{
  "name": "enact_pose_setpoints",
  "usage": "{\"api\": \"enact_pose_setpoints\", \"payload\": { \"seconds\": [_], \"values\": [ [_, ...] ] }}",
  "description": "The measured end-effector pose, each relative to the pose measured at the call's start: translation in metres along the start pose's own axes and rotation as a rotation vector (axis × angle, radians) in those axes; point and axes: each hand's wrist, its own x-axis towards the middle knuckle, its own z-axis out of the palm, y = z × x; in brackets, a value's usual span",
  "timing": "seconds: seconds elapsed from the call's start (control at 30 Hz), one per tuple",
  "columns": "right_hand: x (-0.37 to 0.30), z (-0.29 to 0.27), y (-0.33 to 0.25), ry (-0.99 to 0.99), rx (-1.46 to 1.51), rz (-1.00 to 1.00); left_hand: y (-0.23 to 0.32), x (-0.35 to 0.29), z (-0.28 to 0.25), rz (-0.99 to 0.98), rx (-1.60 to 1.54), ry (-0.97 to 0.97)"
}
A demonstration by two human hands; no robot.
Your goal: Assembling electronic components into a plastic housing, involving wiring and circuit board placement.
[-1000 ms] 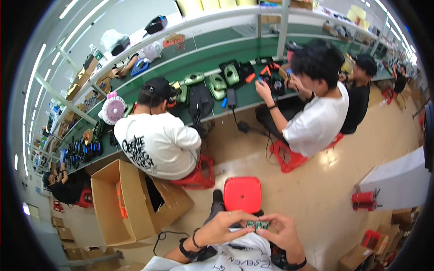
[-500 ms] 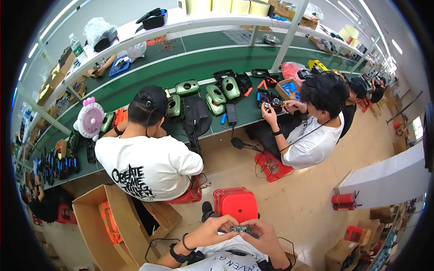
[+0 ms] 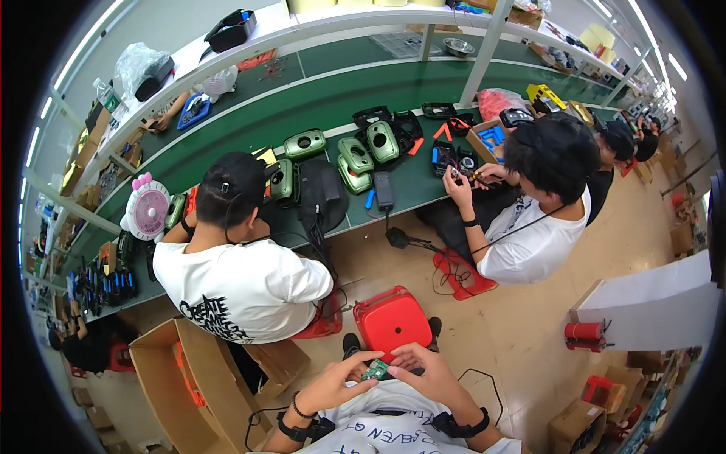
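A small green circuit board (image 3: 375, 370) is held low in front of my body, tilted with its right end raised. My left hand (image 3: 336, 384) grips its left side between thumb and fingers. From the right, my right hand (image 3: 425, 372) closes on the board's other end with thumb and fingertips. Parts of the board's edges are hidden by my fingers. Just beyond my hands stands a red stool (image 3: 393, 321).
Two people in white shirts sit at a long green workbench (image 3: 408, 198). Green housings (image 3: 355, 155) and a black power adapter (image 3: 384, 191) lie on it. An open cardboard box (image 3: 162, 363) stands at my left, and a fire extinguisher (image 3: 584, 333) is at the right.
The circuit board has turned from nearly level to tilted, and my hands have shifted slightly left and up with it. The red stool appears higher and turned a little as the view moved.
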Motion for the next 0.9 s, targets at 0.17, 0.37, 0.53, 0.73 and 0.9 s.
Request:
{"api": "enact_pose_setpoints", "payload": {
  "seconds": [0.17,0.37,0.53,0.73,0.9],
  "values": [
    [0.017,-0.084,0.026,-0.085,-0.047,-0.032,0.02,0.063,0.045,-0.088,0.064,0.086],
    [0.029,-0.189,0.059,-0.036,-0.004,0.013,0.05,0.126,0.111,-0.126,-0.068,0.217],
    [0.048,-0.225,0.057,0.017,0.07,0.092,0.076,0.156,0.117,-0.171,-0.009,0.235],
    [0.078,-0.207,0.059,-0.005,0.015,0.124,0.061,0.165,0.077,-0.159,-0.023,0.22],
    [0.108,-0.17,0.083,0.013,-0.08,0.168,0.038,0.168,0.015,-0.093,-0.011,0.132]
  ]
}}
